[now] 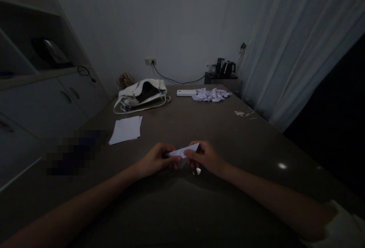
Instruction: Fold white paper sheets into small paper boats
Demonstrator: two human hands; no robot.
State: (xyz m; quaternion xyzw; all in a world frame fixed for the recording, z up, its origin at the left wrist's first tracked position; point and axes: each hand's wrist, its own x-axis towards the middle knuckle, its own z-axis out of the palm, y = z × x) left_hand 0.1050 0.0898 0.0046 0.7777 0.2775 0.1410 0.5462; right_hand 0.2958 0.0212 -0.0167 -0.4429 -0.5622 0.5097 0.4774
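Note:
Both my hands meet over the middle of a dark table (228, 138). Between them is a small folded piece of white paper (184, 151). My left hand (155, 159) pinches its left end, thumb on top. My right hand (207, 157) grips its right end with the fingers curled round it. The paper is held just above the tabletop, and its lower part is hidden behind my fingers.
A stack of white paper sheets (126, 129) lies to the left. Farther back are a white handbag (142, 95), a white flat box (186, 92) and a heap of folded paper pieces (211, 94). A kettle (224, 67) stands by the wall, cabinets on the left, a curtain on the right.

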